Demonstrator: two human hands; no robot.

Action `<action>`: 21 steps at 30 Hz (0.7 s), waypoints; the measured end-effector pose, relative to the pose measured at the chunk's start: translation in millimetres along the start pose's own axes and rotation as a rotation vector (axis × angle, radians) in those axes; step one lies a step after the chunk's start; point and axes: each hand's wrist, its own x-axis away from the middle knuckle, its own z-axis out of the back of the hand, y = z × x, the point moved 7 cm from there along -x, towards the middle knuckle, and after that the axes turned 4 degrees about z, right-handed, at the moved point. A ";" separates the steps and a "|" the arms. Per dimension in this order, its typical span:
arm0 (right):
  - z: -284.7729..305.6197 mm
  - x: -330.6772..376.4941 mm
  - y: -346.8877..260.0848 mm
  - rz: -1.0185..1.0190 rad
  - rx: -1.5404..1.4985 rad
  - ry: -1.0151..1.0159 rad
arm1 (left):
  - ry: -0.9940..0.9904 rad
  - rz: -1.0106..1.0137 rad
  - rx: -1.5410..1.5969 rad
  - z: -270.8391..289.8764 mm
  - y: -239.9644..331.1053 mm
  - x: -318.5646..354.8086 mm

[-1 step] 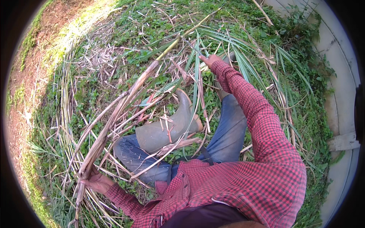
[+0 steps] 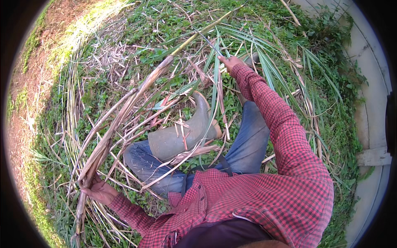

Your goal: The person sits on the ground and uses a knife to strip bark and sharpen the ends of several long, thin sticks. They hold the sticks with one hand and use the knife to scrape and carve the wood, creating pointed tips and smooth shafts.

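A long cane stalk (image 2: 154, 77), wrapped in dry brown leaf sheaths, slants from lower left to upper right; its far end is bare and yellow-green. My left hand (image 2: 101, 191) is closed around its lower part, thumb in front and fingers partly hidden behind the stalk. My right hand (image 2: 232, 63), arm stretched forward, grips a knife (image 2: 209, 42) whose handle is mostly hidden in the fist. The thin blade points up and left and meets the bare part of the stalk in view; whether it touches, I cannot tell. Long green leaves (image 2: 262, 62) lie beside my right hand.
A grey-green rubber boot (image 2: 182, 138) is on my bent leg, among dry leaf strips. Stripped canes (image 2: 71, 111) lie in a long bundle at the left. A pale wall or sheet (image 2: 366, 103) curves along the right edge, with weeds (image 2: 331, 37) growing beside it.
My left hand and the stalk's lower end have moved slightly left and up. The knife blade has shifted a little upward along the stalk.
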 end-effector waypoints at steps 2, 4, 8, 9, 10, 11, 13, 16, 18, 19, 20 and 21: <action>-10.8 20.8 -8.9 0.079 -0.048 0.124 | -0.180 -0.104 0.034 -55.5 29.0 -9.3; -16.0 64.4 -48.9 0.219 -0.092 0.224 | -0.263 -0.190 -0.002 -79.6 56.3 -19.9; -29.8 120.1 -110.5 0.562 -0.073 0.279 | -0.173 -0.270 -0.014 -91.2 75.5 -30.3; -31.5 112.9 -115.6 0.532 -0.092 0.294 | -0.150 -0.293 -0.025 -92.3 78.8 -30.9; -37.3 103.8 -114.2 0.488 -0.111 0.302 | -0.130 -0.304 -0.043 -92.4 81.1 -30.8; -41.4 88.0 -103.6 0.353 -0.145 0.322 | -0.206 -0.297 -0.024 -111.8 83.0 -22.9; -41.9 59.1 -91.5 0.110 -0.228 0.364 | -0.221 -0.328 -0.020 -115.9 83.6 -22.1; -42.0 49.9 -80.2 0.123 -0.355 0.374 | -0.180 -0.397 -0.032 -115.9 96.6 -24.0; -44.5 64.2 -93.6 0.362 -0.332 0.350 | -0.163 -0.428 -0.038 -112.6 108.3 -22.9; -44.3 56.9 -90.2 0.332 -0.324 0.366 | -0.185 -0.432 -0.031 -113.8 108.2 -22.1; -46.2 46.8 -90.7 0.299 -0.331 0.373 | -0.160 -0.434 -0.059 -116.2 113.4 -20.5; -46.0 30.8 -86.5 0.143 -0.382 0.379 | -0.136 -0.438 -0.088 -120.2 118.1 -17.8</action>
